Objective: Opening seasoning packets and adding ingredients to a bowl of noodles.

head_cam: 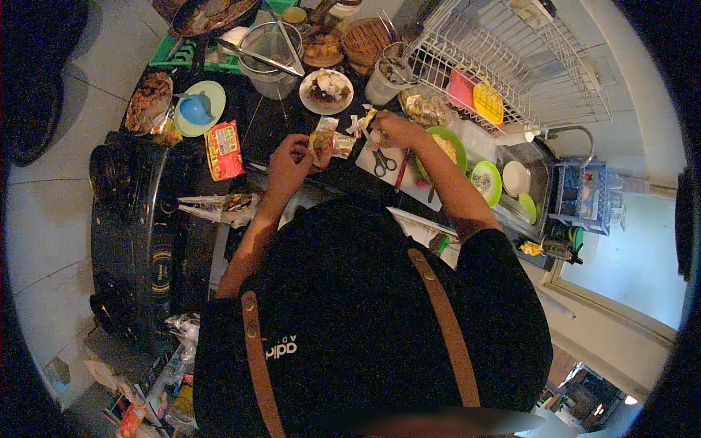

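Observation:
My left hand point(291, 160) grips a small red and yellow packet point(322, 143) over the dark countertop. My right hand point(393, 129) is to its right, its fingertips closed on a small yellow sachet piece point(369, 117). Torn wrapper pieces point(345, 145) lie between the two hands. Just below my right hand, dark-handled scissors point(384, 164) rest on a white cutting board point(366, 160), with a red-handled utensil point(403, 171) beside them. My right forearm partly covers a green bowl point(461, 147) of pale noodle-like food. Left of my left hand lies another red and yellow packet point(224, 151).
A black gas stove point(156, 219) stands at left. Behind my hands are a white bowl point(304, 98) of food, a plastic pitcher point(268, 82) and a clear container point(383, 85). A wire dish rack point(509, 71) and a sink point(542, 164) with dishes are at right.

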### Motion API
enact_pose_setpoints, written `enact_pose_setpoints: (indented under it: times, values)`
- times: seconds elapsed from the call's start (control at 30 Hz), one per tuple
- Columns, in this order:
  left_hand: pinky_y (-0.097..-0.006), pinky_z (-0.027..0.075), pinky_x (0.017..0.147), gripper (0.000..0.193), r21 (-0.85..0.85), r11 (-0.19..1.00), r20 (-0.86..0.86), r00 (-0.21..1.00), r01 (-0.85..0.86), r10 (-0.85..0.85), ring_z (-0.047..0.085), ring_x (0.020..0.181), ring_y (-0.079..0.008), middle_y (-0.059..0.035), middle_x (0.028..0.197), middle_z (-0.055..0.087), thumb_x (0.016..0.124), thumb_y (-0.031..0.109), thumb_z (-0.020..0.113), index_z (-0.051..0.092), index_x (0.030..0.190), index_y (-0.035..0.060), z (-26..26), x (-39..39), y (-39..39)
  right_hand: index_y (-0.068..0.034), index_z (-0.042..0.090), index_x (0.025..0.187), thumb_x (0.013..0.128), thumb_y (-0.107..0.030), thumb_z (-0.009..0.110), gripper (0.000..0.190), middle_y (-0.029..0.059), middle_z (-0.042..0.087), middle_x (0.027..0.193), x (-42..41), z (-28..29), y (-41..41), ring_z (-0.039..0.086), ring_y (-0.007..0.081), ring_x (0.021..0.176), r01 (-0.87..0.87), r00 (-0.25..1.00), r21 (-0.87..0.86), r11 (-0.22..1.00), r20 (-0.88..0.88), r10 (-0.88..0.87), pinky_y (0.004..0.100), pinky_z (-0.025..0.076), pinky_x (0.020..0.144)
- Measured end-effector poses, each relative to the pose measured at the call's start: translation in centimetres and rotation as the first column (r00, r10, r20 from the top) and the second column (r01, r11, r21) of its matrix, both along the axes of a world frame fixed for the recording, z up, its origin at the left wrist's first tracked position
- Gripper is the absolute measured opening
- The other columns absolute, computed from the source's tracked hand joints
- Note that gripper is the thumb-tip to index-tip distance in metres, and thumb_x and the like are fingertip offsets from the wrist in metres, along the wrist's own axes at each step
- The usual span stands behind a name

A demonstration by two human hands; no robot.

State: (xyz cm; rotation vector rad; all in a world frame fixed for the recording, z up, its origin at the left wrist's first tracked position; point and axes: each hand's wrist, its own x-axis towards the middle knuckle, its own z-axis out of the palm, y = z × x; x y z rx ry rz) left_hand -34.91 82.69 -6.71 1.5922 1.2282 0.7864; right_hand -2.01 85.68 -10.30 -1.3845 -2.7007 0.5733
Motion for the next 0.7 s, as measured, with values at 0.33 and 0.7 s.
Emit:
enact_pose_setpoints:
  times: [0.33,0.7]
  values:
    - [-0.0310,0.057,0.060,0.026,-0.052,0.999,0.076,0.997,0.011,-0.007,0.069,0.077,-0.0194,-0.0128,0.086,0.067,0.087,0.010,0.066,0.057,0.110,0.0015,1.0,-0.1,0.0,-0.001,0.062,0.093,0.072,-0.011,0.067,0.024,0.0197,0.063,0.092,-2.0,1.2,0.0,0.062,0.0369,0.088,-0.016,0.998,-0.172,0.985,0.059,0.026,0.0454,0.050,0.077]
    - [-0.0299,0.056,0.062,0.027,-0.007,1.000,0.062,0.998,0.018,-0.018,0.068,0.071,-0.0183,-0.0134,0.085,0.067,0.087,0.010,0.066,0.057,0.110,0.0006,0.8,-0.6,0.0,-0.003,0.056,0.095,0.072,-0.008,0.064,0.025,0.0126,0.058,0.079,-0.5,-0.1,0.4,0.059,0.0324,0.073,-0.111,0.992,-0.189,0.976,-0.086,0.096,0.0420,0.048,0.064]
